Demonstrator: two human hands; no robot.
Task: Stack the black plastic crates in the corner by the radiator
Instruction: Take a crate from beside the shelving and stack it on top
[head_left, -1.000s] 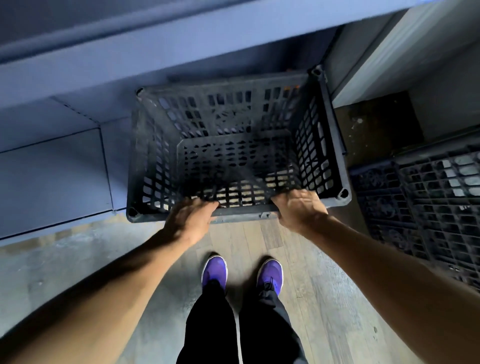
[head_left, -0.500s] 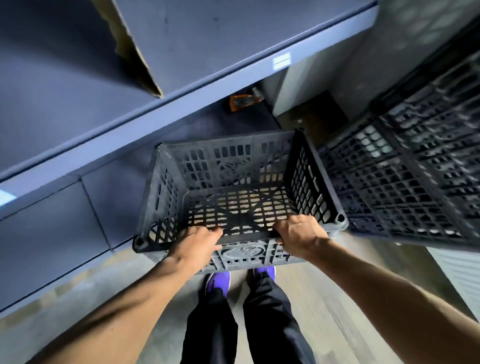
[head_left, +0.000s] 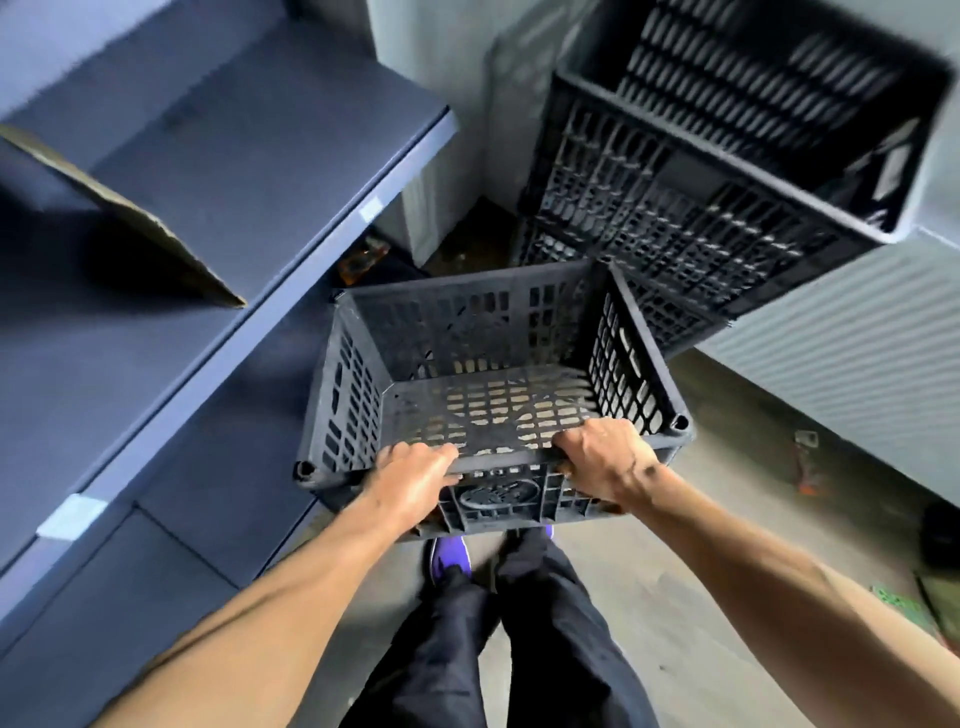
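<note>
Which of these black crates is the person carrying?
The near crate in the middle: the left hand and right hand grip its near rim. The other crates sit stacked by the wall, untouched.

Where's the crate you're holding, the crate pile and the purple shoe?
held crate (head_left: 457, 322), head view, on its far wall.
crate pile (head_left: 649, 208), head view, on the top crate's side wall.
purple shoe (head_left: 449, 556), head view, on its toe.

Empty black slatted crate (head_left: 488, 395) held aloft, near stacked crates (head_left: 701, 171).
</note>
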